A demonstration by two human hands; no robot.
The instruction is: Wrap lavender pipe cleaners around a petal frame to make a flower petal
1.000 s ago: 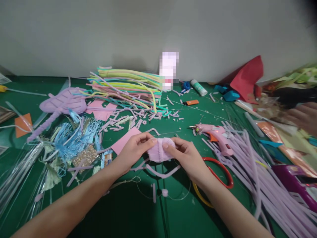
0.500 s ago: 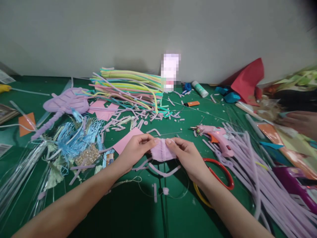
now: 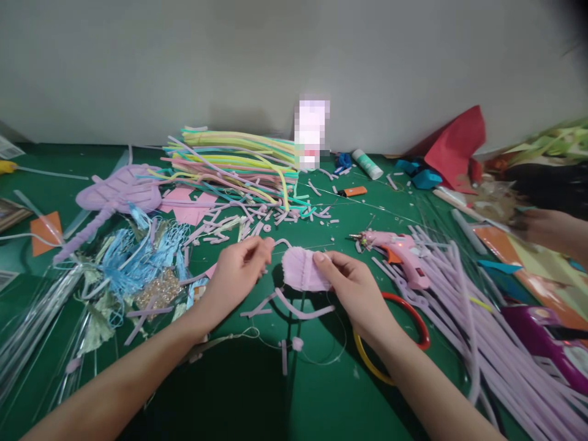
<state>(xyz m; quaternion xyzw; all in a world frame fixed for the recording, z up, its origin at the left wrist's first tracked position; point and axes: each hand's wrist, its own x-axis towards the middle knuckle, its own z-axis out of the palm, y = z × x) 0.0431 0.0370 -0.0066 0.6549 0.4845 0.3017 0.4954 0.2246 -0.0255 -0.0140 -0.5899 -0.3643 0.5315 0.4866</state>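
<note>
My right hand pinches a small lilac fuzzy patch made of pipe cleaners, holding it just above the green table. My left hand is a little to the left of the patch and apart from it. Its fingertips are pressed together in a pinch, and I cannot make out what is between them. A bent lilac pipe cleaner lies on the table under the patch, with short cut bits near it.
A pink glue gun lies right of the patch, beside red and yellow rings and a long pile of lilac pipe cleaners. Coloured pipe cleaners, a lilac leaf shape and blue tassels lie to the left. Another person's hand is at far right.
My left hand has let go of the lilac patch and moved left and up with its fingertips pinched. My right hand alone now holds the patch, turned more face-up.
</note>
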